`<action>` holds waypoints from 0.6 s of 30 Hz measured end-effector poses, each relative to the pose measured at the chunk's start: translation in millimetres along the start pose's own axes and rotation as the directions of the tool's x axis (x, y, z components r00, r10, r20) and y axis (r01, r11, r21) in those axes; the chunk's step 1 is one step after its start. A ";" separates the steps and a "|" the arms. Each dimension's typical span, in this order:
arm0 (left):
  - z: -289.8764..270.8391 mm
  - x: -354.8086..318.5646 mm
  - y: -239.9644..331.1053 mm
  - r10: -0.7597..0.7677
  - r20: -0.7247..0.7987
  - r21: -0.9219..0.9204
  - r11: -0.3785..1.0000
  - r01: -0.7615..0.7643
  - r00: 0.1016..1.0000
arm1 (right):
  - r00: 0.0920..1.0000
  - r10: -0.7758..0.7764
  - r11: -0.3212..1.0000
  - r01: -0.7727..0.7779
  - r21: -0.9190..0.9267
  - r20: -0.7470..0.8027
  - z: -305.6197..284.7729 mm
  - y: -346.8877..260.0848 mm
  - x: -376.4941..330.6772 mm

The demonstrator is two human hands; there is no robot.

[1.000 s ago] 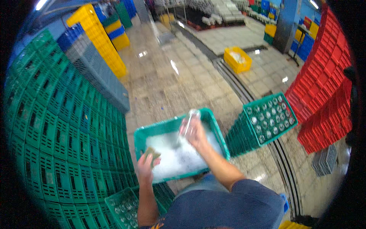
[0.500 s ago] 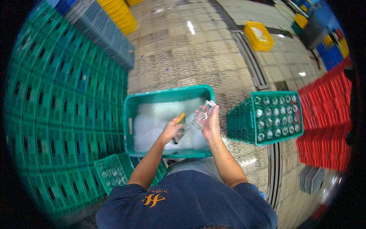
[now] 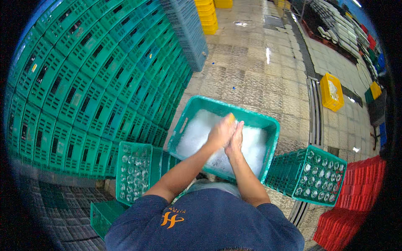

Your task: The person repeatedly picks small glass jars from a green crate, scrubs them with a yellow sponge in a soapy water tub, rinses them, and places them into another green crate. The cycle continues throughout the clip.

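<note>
Over a green tub (image 3: pixel 274 146) of white suds, my two hands are pressed close together. My left hand (image 3: pixel 221 134), smeared by motion, is closed on a yellow scouring sponge (image 3: pixel 230 117), of which only a small tip shows. Beside it on the right, my right hand (image 3: pixel 235 140) is cupped with its fingers pointing away from me. The clear drinking glass seen in it a moment earlier is now hidden between the two hands. The suds (image 3: pixel 255 142) lie just below them.
Green crates of glasses stand to the right (image 3: pixel 320 175) and left (image 3: pixel 135 172) of the tub. Tall stacks of green crates (image 3: pixel 96 83) wall the left side. Red crates (image 3: pixel 360 184) stand at the far right, and a yellow crate (image 3: pixel 332 93) sits on the tiled floor (image 3: pixel 251 71).
My left hand with the sponge has come up against my right hand, covering the glass, which showed plainly before. The whole view has turned, so the tub appears tilted and further right.
</note>
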State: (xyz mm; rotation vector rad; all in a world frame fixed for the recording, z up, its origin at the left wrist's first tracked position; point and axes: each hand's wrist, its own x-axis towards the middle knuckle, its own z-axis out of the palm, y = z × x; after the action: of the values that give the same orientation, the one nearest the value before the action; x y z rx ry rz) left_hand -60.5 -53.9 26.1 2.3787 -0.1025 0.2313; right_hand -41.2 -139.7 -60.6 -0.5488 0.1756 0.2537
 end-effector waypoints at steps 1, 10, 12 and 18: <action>-3.9 -6.0 -0.3 -0.026 0.047 0.025 0.999 0.025 0.999 | 0.995 0.045 0.999 -0.046 -0.015 -0.087 6.3 4.6 -3.0; -41.4 31.5 -42.5 0.033 0.125 -0.428 0.904 0.024 0.992 | 0.544 0.226 0.767 -0.611 0.197 0.808 42.4 -5.3 -25.2; -40.7 40.3 -46.6 0.006 0.070 -0.145 0.989 0.005 0.998 | 0.793 0.319 0.896 -0.431 0.108 0.519 42.7 3.3 -27.1; -15.0 10.4 -2.8 -0.057 -0.084 0.059 0.996 0.062 0.995 | 0.902 -0.051 0.960 -0.074 -0.268 -0.430 33.4 29.2 -24.7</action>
State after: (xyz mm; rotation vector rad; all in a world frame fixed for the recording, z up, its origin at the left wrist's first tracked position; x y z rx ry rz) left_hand -52.0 -41.7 37.0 2.4262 0.0145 0.3070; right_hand -69.8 -102.5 -41.2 -0.8840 0.5841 0.1645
